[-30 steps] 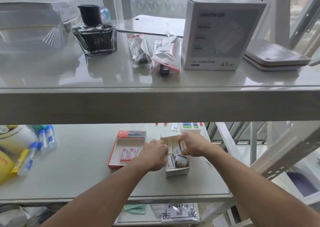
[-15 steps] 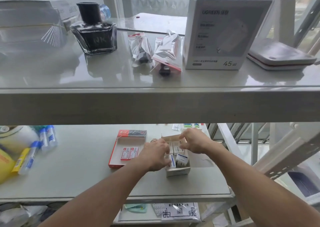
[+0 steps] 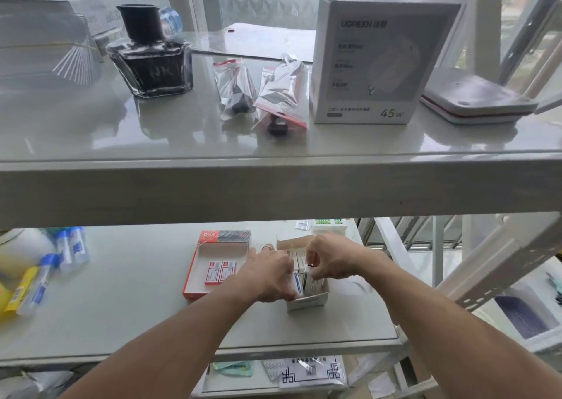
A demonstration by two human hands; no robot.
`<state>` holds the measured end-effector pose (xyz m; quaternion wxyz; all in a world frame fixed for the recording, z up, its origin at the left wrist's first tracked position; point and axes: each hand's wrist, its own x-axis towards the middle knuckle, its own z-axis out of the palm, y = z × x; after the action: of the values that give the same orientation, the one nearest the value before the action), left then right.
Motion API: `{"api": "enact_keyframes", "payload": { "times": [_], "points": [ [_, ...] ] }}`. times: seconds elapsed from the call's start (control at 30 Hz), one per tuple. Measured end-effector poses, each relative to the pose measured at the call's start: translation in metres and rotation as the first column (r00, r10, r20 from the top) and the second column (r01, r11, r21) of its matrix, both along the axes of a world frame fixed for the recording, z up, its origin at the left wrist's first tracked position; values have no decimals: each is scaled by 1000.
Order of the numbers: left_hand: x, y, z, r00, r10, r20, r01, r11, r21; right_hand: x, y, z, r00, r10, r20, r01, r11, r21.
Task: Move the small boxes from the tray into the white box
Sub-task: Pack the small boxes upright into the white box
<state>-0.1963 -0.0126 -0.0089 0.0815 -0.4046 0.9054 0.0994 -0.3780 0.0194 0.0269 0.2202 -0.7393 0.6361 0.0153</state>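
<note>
On the lower shelf lies a red-rimmed tray (image 3: 192,272) with two small red-and-white boxes (image 3: 220,272) side by side in it. Right of it stands the open white box (image 3: 307,302), packed with several small boxes standing on end. My left hand (image 3: 267,274) reaches over the white box's left side and pinches a small blue-and-white box (image 3: 298,282) inside it. My right hand (image 3: 330,259) hovers over the white box, fingers pinched on the top of another small box there. The white box's far flap (image 3: 289,241) stands up behind my hands.
Glue sticks and yellow packs (image 3: 45,265) lie at the shelf's left end. The upper shelf (image 3: 273,183) juts out above, carrying an ink bottle (image 3: 150,55), foil packets (image 3: 261,91) and a charger carton (image 3: 377,58). A white frame (image 3: 492,265) runs along the right.
Both hands have stayed in the white box. My right hand has shifted a little toward me and down onto the boxes; my left hand has barely moved.
</note>
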Motion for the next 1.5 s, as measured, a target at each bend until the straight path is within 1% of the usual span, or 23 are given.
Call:
{"api": "enact_keyframes", "payload": {
  "times": [0.1, 0.27, 0.3, 0.37, 0.4, 0.47, 0.53, 0.6, 0.63, 0.73, 0.77, 0.83, 0.93, 1.07, 1.23, 1.5],
  "points": [
    [1, 1, 1, 1000, -18, 5, 19, 1000, -21, 1, -6, 1, 1000, 3, -7, -3, 1000, 6],
    [3, 3, 2, 1000, 0, -18, 0, 1000, 15, 3, -6, -3, 999, 29, -37, -28, 999, 20],
    [3, 4, 2, 1000, 0, -17, 0, 1000, 20, 4, -6, -2, 1000, 22, -10, -22, 1000, 0],
    [1, 4, 3, 1000, 4, -9, -4, 1000, 30, 3, -8, 2, 995, -30, 93, 34, 998, -46],
    [1, 4, 4, 1000, 8, -4, -8, 999, 32, 3, -10, 5, 988, -59, 140, 66, 997, -43],
    [1, 4, 4, 1000, 13, 8, -13, 999, 30, 2, -13, 8, 983, -79, 163, 75, 997, 34],
    [0, 4, 2, 1000, 13, 20, -13, 1000, 19, 2, -13, 7, 993, -45, 110, 30, 991, 130],
    [-1, 4, 0, 1000, 16, 23, -16, 1000, 5, 3, -10, 2, 999, 0, 43, -8, 986, 168],
    [-2, 4, -1, 1000, 19, 17, -19, 1000, -1, 4, -8, -1, 1000, 13, 24, -16, 989, 147],
    [-1, 4, -5, 999, 31, -25, -32, 999, -24, 3, 0, -8, 1000, -13, -3, 13, 998, -60],
    [0, 4, -7, 998, 32, -46, -34, 999, -42, 1, 3, -11, 1000, -19, -2, 19, 995, -103],
    [1, 3, -9, 997, 30, -67, -36, 996, -83, -1, 8, -15, 999, -13, -31, 10, 994, -107],
    [0, 0, -11, 999, 14, -47, -20, 993, -119, -4, 7, -18, 994, 11, -104, -20, 996, -88],
    [-2, -7, -9, 1000, 21, 7, -21, 998, -61, -2, 0, -19, 976, 100, -193, -107, 994, -24],
    [-1, -9, -10, 999, 43, -33, -42, 999, 35, -1, -6, -21, 969, 128, -211, -132, 991, -5],
    [1, -7, -9, 995, 54, -80, -50, 998, 48, -3, -5, -22, 976, 132, -175, -136, 991, -11]
  ]
}}
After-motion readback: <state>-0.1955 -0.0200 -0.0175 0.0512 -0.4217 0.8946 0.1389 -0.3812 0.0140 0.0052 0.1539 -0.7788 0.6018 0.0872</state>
